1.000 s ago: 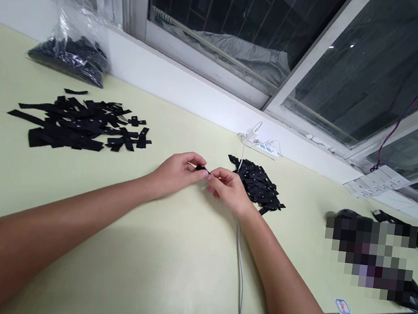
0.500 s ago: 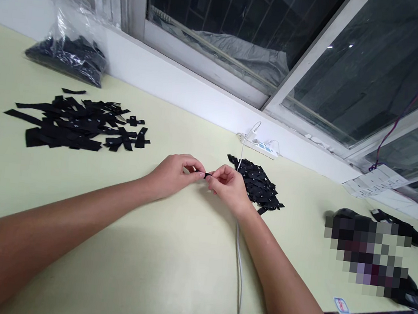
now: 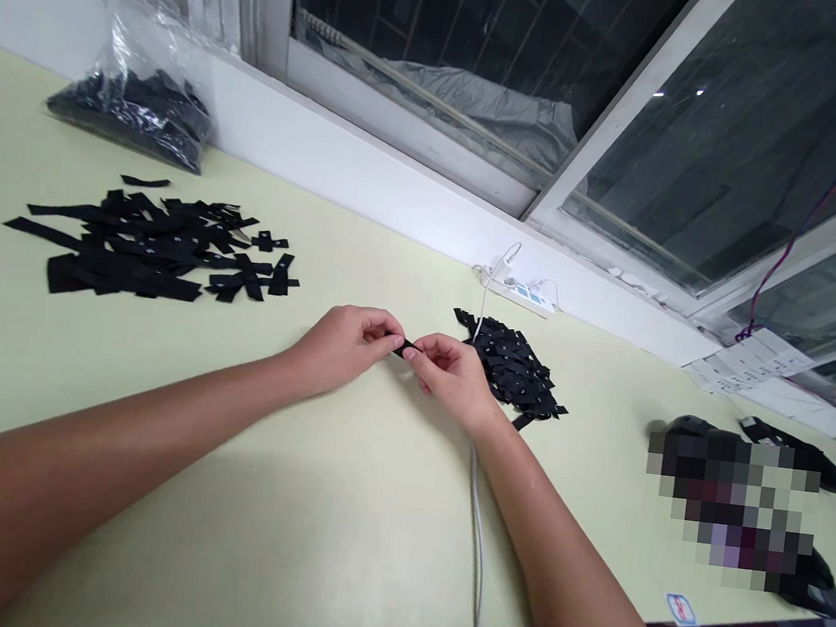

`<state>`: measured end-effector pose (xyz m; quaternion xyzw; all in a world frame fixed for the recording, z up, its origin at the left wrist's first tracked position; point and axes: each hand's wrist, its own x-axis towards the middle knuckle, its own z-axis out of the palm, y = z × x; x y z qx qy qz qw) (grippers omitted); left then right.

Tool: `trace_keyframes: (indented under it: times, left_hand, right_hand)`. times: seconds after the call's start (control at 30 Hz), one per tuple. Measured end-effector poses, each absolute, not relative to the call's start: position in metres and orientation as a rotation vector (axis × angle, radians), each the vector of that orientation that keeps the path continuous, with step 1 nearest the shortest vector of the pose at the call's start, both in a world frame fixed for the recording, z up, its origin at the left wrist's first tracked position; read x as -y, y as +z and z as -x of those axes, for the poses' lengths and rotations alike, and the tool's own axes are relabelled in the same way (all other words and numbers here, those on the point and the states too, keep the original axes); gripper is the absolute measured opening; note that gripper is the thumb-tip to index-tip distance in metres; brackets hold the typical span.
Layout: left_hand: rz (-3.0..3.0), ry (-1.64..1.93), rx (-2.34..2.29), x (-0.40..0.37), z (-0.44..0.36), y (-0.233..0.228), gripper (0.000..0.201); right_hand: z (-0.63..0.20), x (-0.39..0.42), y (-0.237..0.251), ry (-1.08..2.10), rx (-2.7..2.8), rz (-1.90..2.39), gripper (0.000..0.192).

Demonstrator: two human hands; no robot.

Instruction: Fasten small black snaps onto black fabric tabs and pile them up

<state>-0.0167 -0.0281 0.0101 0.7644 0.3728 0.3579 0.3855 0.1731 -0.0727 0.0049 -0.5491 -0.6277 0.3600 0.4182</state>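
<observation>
Between my two hands a short black fabric strip (image 3: 406,347) is stretched above the table. My left hand (image 3: 350,346) pinches its left end between thumb and fingers, and my right hand (image 3: 452,373) pinches its right end. Much of the strip is hidden by my fingertips. Left of my hands lies a loose pile of black fabric strips (image 3: 146,247), some with small white marks. Just behind and right of my right hand is a denser heap of black strips (image 3: 517,370), partly covered by that hand.
A clear plastic bag (image 3: 136,105) of black pieces stands at the back left. A white power strip (image 3: 518,290) lies by the wall, and a grey cable (image 3: 476,531) runs over the table's front edge. Dark, partly blurred-out items (image 3: 810,580) lie at the right.
My hands have drawn slightly apart, and more of the black strip shows between my fingertips. The piles have not changed.
</observation>
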Motion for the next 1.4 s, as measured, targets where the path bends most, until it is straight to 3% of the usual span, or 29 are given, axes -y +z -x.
trace_keyframes:
  times: [0.33,0.63,0.87,1.1,1.4]
  left_hand:
    - [-1.876,0.938,-0.953,0.028,0.016,0.011,0.02]
    - [-1.85,0.925,-0.979,0.025,0.018,0.011,0.02]
    - [-1.718,0.93,-0.963,0.021,0.018,0.008,0.017]
    - [-1.599,0.941,-0.94,0.02,0.017,0.01,0.013]
    - [-1.824,1.07,-0.988,0.024,0.02,0.013,0.024]
  right_hand:
    - [-0.175,0.074,0.01,0.695,1.617,1.405,0.026]
    - [-0.176,0.073,0.009,1.002,1.525,1.336,0.028]
    - [-0.179,0.071,0.009,1.032,1.415,1.405,0.036]
    - [-0.179,0.072,0.016,1.117,1.239,1.419,0.031]
    - [-0.179,0.072,0.015,1.111,1.265,1.431,0.029]
